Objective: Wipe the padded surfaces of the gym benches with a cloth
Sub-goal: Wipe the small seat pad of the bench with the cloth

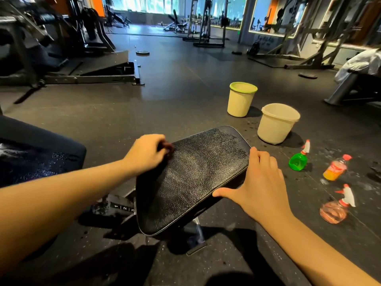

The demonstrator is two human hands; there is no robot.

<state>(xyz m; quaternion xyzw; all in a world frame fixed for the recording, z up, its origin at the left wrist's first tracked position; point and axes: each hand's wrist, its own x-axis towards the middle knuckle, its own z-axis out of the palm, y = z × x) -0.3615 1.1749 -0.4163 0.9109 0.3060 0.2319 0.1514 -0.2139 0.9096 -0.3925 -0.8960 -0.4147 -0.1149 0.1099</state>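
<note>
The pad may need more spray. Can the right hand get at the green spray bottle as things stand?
Probably yes. The right hand rests open on the right edge of the pad, holding nothing; the green spray bottle sits on the floor to its right, nothing between.

A gym: weight racks (208, 21), padded bench (193, 178), rubber floor (165, 83).

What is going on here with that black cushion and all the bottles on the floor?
A person is cleaning a gym bench. Their left hand grips a small dark cloth at the left edge of the black pad. The right hand rests open against the pad's right edge, seemingly steadying it. The pad looks streaked, perhaps damp from wiping. On the floor to the right stand a green-rimmed bucket, a white bucket, a green spray bottle, an orange bottle and a pink spray bottle.
</note>
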